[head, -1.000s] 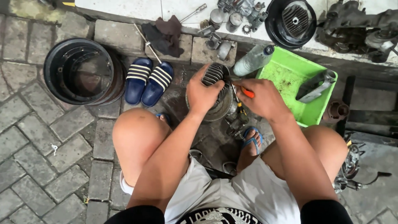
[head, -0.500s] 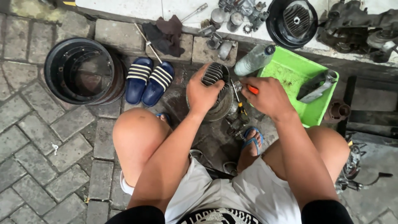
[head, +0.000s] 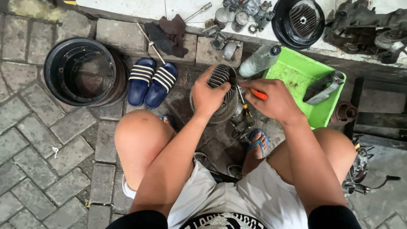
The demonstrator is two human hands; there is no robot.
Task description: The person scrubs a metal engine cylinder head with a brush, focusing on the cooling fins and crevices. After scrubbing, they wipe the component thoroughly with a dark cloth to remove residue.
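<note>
The left hand (head: pixel 210 96) is clasped over the top of a finned metal engine part (head: pixel 221 91) that stands on the dark paving between the person's knees, fingers curled around its ribbed upper edge. The right hand (head: pixel 273 101) is clenched around an orange-handled screwdriver (head: pixel 257 94), whose shaft points left into the side of the part. Just beyond lie a green tray (head: pixel 296 74), a plastic bottle (head: pixel 258 61) and a pair of blue striped sandals (head: pixel 151 81).

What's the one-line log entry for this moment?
left hand: gripping finned metal cylinder | right hand: holding orange-handled tool against it | green tray: beside right hand
</note>
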